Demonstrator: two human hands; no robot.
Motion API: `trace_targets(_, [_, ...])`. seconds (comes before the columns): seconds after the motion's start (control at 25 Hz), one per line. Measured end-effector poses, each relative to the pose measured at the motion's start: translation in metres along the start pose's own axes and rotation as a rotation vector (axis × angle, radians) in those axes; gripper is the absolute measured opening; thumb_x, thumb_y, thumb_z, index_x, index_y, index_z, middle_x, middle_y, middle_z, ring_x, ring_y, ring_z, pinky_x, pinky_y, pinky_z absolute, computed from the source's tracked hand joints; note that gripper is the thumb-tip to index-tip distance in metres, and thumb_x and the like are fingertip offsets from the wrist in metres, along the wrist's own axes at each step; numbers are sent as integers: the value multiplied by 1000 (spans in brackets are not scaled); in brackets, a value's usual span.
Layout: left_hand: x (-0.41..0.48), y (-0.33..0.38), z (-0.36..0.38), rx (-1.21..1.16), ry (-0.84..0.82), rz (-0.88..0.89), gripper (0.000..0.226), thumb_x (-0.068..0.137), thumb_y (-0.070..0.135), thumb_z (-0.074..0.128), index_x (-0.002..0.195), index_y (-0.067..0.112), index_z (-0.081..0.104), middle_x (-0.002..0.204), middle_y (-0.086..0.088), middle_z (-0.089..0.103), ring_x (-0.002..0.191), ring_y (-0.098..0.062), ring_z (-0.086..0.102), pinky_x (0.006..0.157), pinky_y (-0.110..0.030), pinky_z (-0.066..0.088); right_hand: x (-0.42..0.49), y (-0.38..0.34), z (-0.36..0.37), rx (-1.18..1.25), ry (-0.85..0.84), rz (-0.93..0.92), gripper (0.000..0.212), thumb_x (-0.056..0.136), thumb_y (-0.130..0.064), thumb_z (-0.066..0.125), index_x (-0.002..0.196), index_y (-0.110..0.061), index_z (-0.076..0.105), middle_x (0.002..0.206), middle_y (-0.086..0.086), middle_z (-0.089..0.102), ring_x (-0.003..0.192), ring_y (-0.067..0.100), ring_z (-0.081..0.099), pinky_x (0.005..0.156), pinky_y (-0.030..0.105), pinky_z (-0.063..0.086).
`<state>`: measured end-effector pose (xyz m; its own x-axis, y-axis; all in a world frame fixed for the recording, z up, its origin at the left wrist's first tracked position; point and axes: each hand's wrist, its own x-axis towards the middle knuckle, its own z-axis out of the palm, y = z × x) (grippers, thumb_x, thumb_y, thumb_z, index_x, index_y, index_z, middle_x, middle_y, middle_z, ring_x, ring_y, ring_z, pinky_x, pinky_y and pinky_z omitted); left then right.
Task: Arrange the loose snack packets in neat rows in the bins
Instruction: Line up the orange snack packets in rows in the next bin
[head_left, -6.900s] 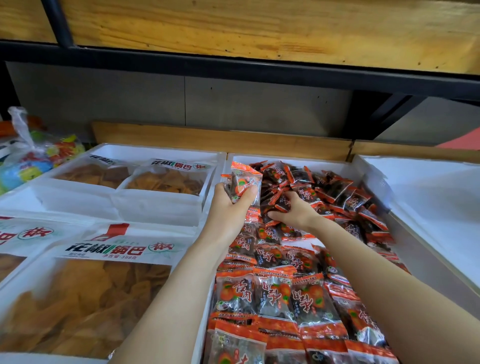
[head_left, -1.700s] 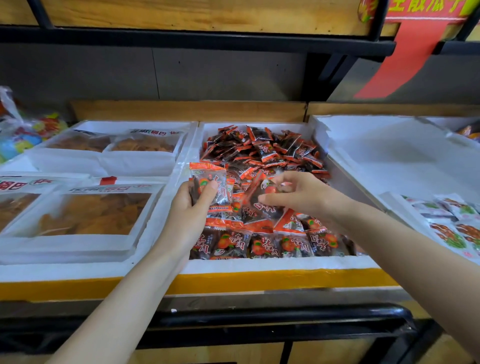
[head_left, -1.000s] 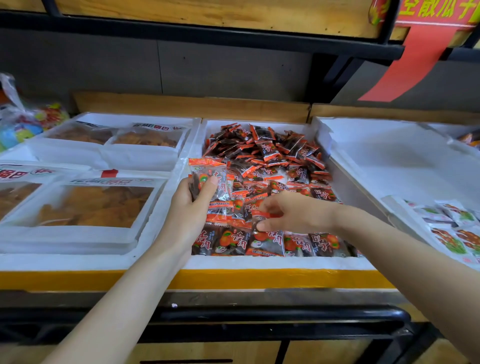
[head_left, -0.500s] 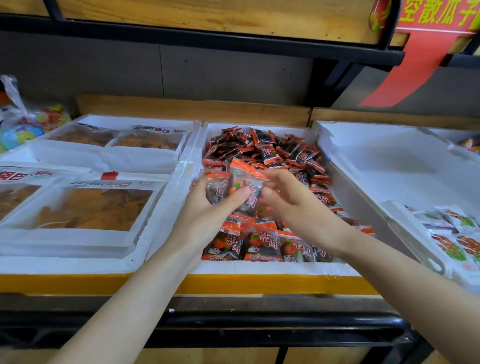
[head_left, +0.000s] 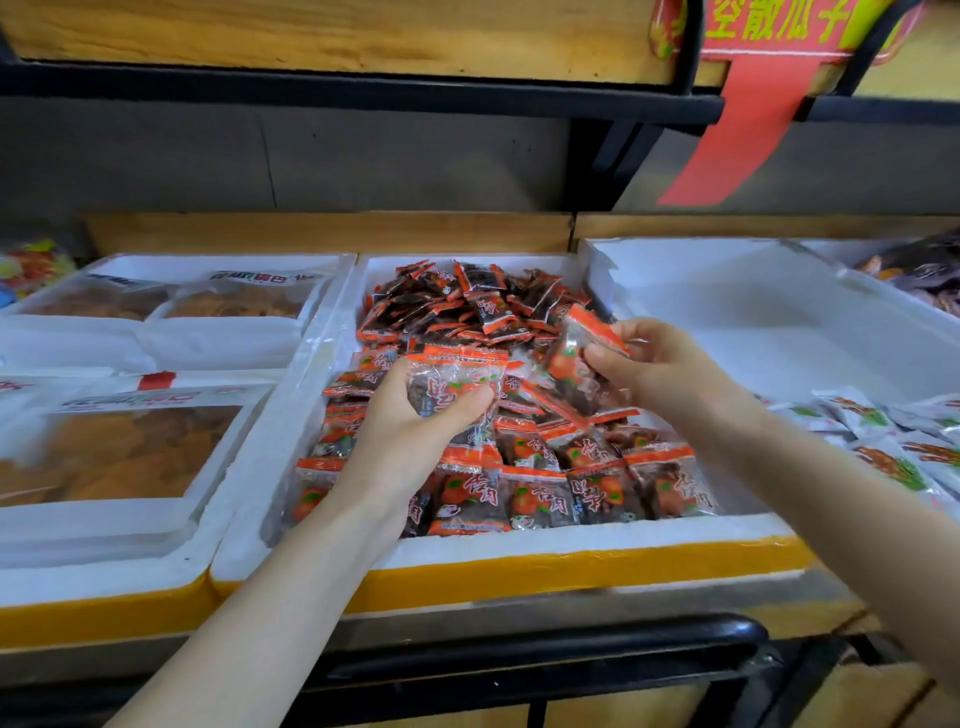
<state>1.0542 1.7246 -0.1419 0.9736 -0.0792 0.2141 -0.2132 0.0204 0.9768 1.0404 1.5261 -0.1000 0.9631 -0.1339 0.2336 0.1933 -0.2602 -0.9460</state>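
Observation:
A white foam bin (head_left: 519, 540) in the middle holds many small orange-and-dark snack packets. A neat row of packets (head_left: 561, 493) lines its front edge, and a loose heap (head_left: 467, 306) fills the back. My left hand (head_left: 410, 431) grips a small stack of packets (head_left: 457, 384) above the bin's middle, thumb across the front one. My right hand (head_left: 654, 369) pinches a single packet (head_left: 582, 338) lifted above the bin's right side.
Left foam bins (head_left: 249, 415) hold large clear bags of brown crisps (head_left: 119, 447). To the right, a white bin (head_left: 737, 306) has white-and-green packets (head_left: 893, 447) at its near end. A black rail (head_left: 519, 654) runs below; a wooden shelf with a red sign (head_left: 748, 124) hangs overhead.
My right hand has pulled away from the stack to the right and now holds a single packet up. My left hand still grips its stack, held slightly lower and flatter.

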Motion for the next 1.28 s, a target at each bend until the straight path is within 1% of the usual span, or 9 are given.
trace_targets(0.2, [4, 1, 17, -12, -18, 18, 91, 75, 46, 76, 151, 34, 26, 153, 17, 30, 142, -9, 26, 115, -39, 23, -1, 23, -23, -640, -143, -43, 12, 93, -28, 56, 94, -16, 54, 79, 1, 64, 65, 12, 59, 61, 25, 48])
trace_targets(0.32, [4, 1, 27, -8, -76, 15, 94, 74, 48, 77, 151, 36, 25, 157, 14, 27, 145, -13, 25, 118, -47, 23, -10, 31, -18, -802, -289, -48, 16, 95, -33, 52, 97, -17, 56, 74, -9, 57, 60, 2, 52, 54, 14, 39])
trace_targets(0.48, [3, 0, 37, 5, -98, 19, 98, 69, 51, 80, 150, 29, 31, 155, 11, 33, 144, -14, 29, 118, -47, 23, -14, 39, -19, -962, -340, -124, 30, 93, -37, 54, 113, -16, 62, 89, -9, 58, 78, 7, 50, 64, 16, 35])
trace_targets(0.6, [2, 1, 42, 19, -108, 19, 89, 63, 56, 83, 140, 25, 47, 142, 8, 53, 133, -15, 46, 114, -49, 32, -17, 32, -20, -678, -176, -183, 19, 95, -35, 49, 104, -24, 62, 95, -11, 61, 86, 5, 56, 80, 22, 43])
trace_targets(0.8, [1, 9, 50, 48, -123, 12, 32, 83, 31, 75, 113, 27, 65, 111, 11, 71, 112, -12, 62, 106, -45, 42, -29, 4, -13, 85, -188, 8, 45, 100, -39, 32, 84, -12, 64, 68, -5, 65, 59, 3, 61, 64, 22, 56])
trace_targets(0.96, [0, 12, 52, 95, -105, 51, 22, 85, 28, 73, 106, 27, 65, 106, 11, 72, 106, -8, 64, 99, -37, 45, -30, 6, -14, -37, -146, -56, 22, 94, -28, 54, 90, -10, 65, 83, 6, 66, 62, 8, 64, 61, 17, 55])
trace_targets(1.08, [3, 10, 49, 109, -81, 63, 3, 87, 34, 70, 89, 35, 68, 93, 3, 71, 104, -20, 65, 93, -37, 45, -21, 15, -21, 161, 34, -9, 4, 91, -9, 58, 90, -6, 59, 83, 12, 67, 62, 12, 67, 62, 22, 58])
trace_targets(1.2, [2, 7, 52, 107, -98, 58, 49, 79, 55, 68, 111, 18, 63, 112, -9, 69, 112, -31, 63, 104, -50, 42, -17, 20, -24, 425, 110, 51, 13, 92, -5, 56, 103, -1, 51, 86, 12, 66, 70, 16, 70, 68, 25, 59])
trace_targets(1.28, [1, 8, 56, 122, -122, 50, 41, 87, 47, 64, 100, 9, 56, 103, -13, 67, 101, -28, 64, 104, -50, 40, -19, 21, -21, 445, 51, 56, 16, 89, -1, 58, 104, -1, 51, 85, 13, 66, 72, 17, 70, 69, 28, 59])
